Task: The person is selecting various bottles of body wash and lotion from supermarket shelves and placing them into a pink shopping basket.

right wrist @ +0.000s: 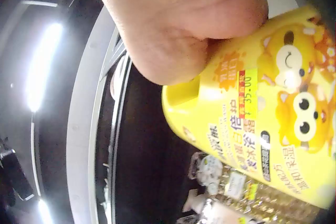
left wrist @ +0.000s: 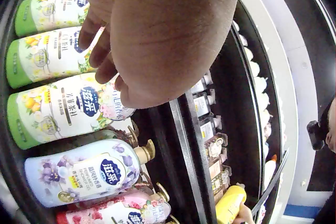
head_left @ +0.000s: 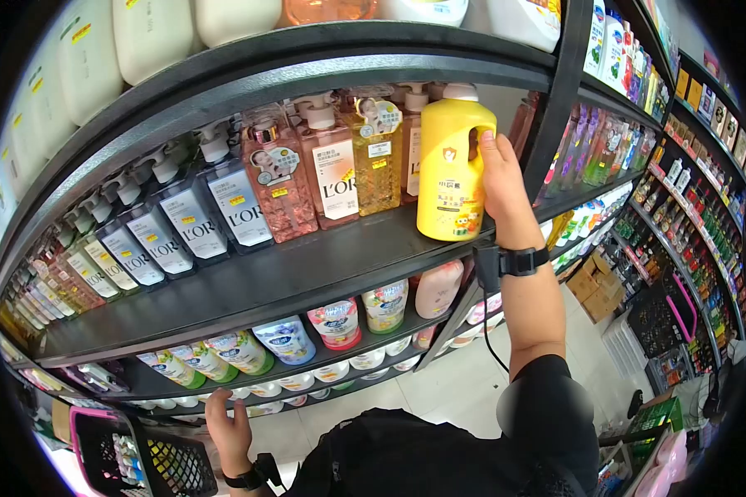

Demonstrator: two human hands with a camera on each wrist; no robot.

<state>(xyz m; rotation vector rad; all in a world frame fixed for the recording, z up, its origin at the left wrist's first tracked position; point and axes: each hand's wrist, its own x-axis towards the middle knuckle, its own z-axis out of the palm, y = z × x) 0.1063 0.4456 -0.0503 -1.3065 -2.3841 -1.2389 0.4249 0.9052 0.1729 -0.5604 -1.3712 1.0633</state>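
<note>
My right hand [head_left: 503, 182] is up at the middle shelf [head_left: 307, 265], clamped on the yellow bottle [head_left: 449, 182]: my fingers are hooked through its handle near the top and my palm lies against its right side. The bottle stands upright at the right end of the shelf, close to the front edge and just left of the post [head_left: 555, 108]. Its base is down at the shelf board, though I cannot tell whether it rests there. It has a white cap [head_left: 460, 91], cartoon animals low on the front, and a price sticker [right wrist: 244, 90] that shows in the right wrist view. Just to its left is a row of pump bottles, first an amber one [head_left: 377, 157], then a pink one [head_left: 336, 174], then grey ones [head_left: 236, 207] running off toward the left end of the shelf. My left hand [head_left: 226, 424] hangs low, by the front edge of the bottom shelf [head_left: 153, 385]. Its fingers are loosely bent and hold nothing that I can see. They reach toward the green-ended bottles [left wrist: 52, 50] standing there, but I cannot tell whether they touch one. A black basket [head_left: 153, 464] with a pink rim sits just left of that hand.
</note>
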